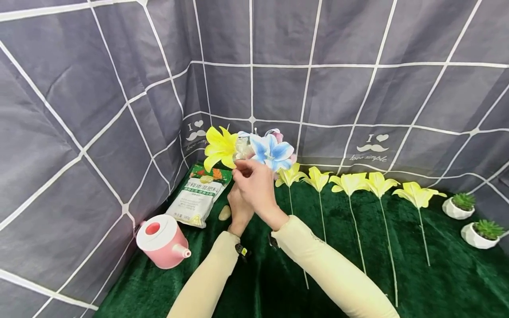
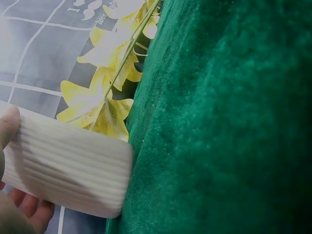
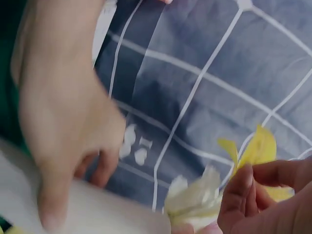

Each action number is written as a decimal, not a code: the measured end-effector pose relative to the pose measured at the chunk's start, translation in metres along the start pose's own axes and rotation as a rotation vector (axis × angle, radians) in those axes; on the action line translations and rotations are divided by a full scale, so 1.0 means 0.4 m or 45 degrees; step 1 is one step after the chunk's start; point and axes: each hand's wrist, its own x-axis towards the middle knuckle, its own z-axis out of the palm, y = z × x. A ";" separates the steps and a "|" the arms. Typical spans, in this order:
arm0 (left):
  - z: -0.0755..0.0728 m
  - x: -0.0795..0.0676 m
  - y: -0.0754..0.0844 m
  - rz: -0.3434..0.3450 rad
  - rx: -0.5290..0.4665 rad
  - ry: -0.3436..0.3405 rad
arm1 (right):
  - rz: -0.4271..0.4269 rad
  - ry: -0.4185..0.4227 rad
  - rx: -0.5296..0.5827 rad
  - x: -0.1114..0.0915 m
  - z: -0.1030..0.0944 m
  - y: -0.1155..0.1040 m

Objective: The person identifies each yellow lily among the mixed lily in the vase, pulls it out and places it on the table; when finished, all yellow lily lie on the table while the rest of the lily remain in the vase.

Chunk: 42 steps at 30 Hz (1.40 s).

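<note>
My left hand [image 1: 240, 205] grips a white ribbed vase [image 2: 73, 165], thumb on one side and fingers on the other. The vase stands on the green cloth in the left wrist view and is hidden behind my hands in the head view. Above it cluster a blue-and-white lily [image 1: 270, 152], a white flower [image 3: 195, 197] and some pink petals. My right hand [image 1: 257, 185] is raised at the bouquet's left side, thumb and forefinger pinching a yellow lily [image 1: 220, 148] just below its bloom. That lily leans out to the left; its stem is mostly hidden.
Left of the hands lie a fertilizer bag [image 1: 195, 198] and a pebble [image 1: 224, 213], with a pink watering can [image 1: 167, 247] nearer. Several yellow lilies [image 1: 350, 183] lie in a row to the right, then two potted succulents [image 1: 457, 207]. Grey gridded fabric [image 1: 338, 92] hangs behind.
</note>
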 end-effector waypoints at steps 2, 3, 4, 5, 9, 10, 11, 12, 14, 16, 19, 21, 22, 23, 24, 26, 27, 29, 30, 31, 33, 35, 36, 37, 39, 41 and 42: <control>-0.001 0.000 0.001 -0.019 -0.058 -0.001 | -0.042 0.077 -0.027 0.017 -0.007 0.004; -0.001 0.001 0.001 -0.024 -0.075 -0.003 | -0.069 0.101 -0.047 0.025 -0.009 0.005; -0.002 0.001 0.002 -0.052 -0.118 -0.012 | -0.099 0.116 -0.072 0.034 -0.011 0.005; -0.002 0.001 0.002 -0.058 -0.140 -0.012 | -0.128 0.121 -0.097 0.042 -0.012 0.005; -0.002 0.000 0.002 -0.056 -0.161 -0.035 | -0.229 0.094 -0.213 0.068 -0.006 0.003; -0.002 0.000 0.002 -0.059 -0.155 -0.040 | -0.249 0.083 -0.233 0.072 -0.003 0.004; -0.002 0.000 0.002 -0.064 -0.153 -0.045 | -0.266 0.079 -0.254 0.077 0.000 0.004; -0.003 0.000 0.003 -0.066 -0.152 -0.049 | -0.280 0.075 -0.270 0.080 0.002 0.005; -0.003 0.000 0.003 -0.071 -0.160 -0.056 | -0.306 0.070 -0.300 0.086 0.008 0.008; -0.003 -0.001 0.004 -0.073 -0.167 -0.057 | -0.328 0.054 -0.327 0.092 0.012 0.012; -0.002 -0.002 0.003 -0.061 -0.184 -0.054 | -0.366 0.026 -0.367 0.099 0.018 0.017; -0.003 -0.003 0.003 -0.047 -0.190 -0.050 | -0.388 -0.001 -0.380 0.104 0.021 0.021; -0.003 -0.004 0.002 -0.038 -0.194 -0.048 | -0.394 -0.009 -0.383 0.106 0.022 0.023; -0.003 -0.004 0.003 -0.031 -0.202 -0.048 | -0.397 -0.011 -0.387 0.108 0.023 0.025; -0.003 -0.004 0.003 -0.027 -0.208 -0.048 | -0.397 -0.009 -0.389 0.109 0.024 0.026; -0.003 -0.005 0.003 -0.028 -0.216 -0.047 | -0.389 -0.003 -0.395 0.111 0.026 0.030; -0.003 -0.006 0.004 -0.032 -0.225 -0.048 | -0.383 0.002 -0.399 0.112 0.027 0.032; -0.004 -0.007 0.005 -0.047 -0.237 -0.054 | -0.372 0.020 -0.396 0.113 0.026 0.035; -0.004 -0.007 0.006 -0.057 -0.244 -0.059 | -0.369 0.026 -0.391 0.112 0.025 0.035; -0.005 -0.007 0.007 -0.066 -0.252 -0.064 | -0.368 0.037 -0.389 0.113 0.024 0.035; -0.005 -0.008 0.009 -0.081 -0.267 -0.072 | -0.359 0.053 -0.375 0.112 0.019 0.033; -0.004 -0.008 0.009 -0.095 -0.284 -0.079 | -0.349 0.074 -0.355 0.111 0.013 0.030; -0.003 -0.009 0.009 -0.098 -0.292 -0.081 | -0.345 0.084 -0.353 0.111 0.010 0.029; -0.002 -0.009 0.009 -0.099 -0.295 -0.082 | -0.339 0.095 -0.348 0.111 0.006 0.028; 0.001 -0.008 0.008 -0.100 -0.299 -0.081 | -0.322 0.098 -0.330 0.110 -0.004 0.026; 0.003 -0.008 0.006 -0.093 -0.303 -0.078 | -0.312 0.098 -0.322 0.108 -0.014 0.023; 0.004 -0.008 0.006 -0.088 -0.303 -0.074 | -0.302 0.096 -0.321 0.107 -0.019 0.023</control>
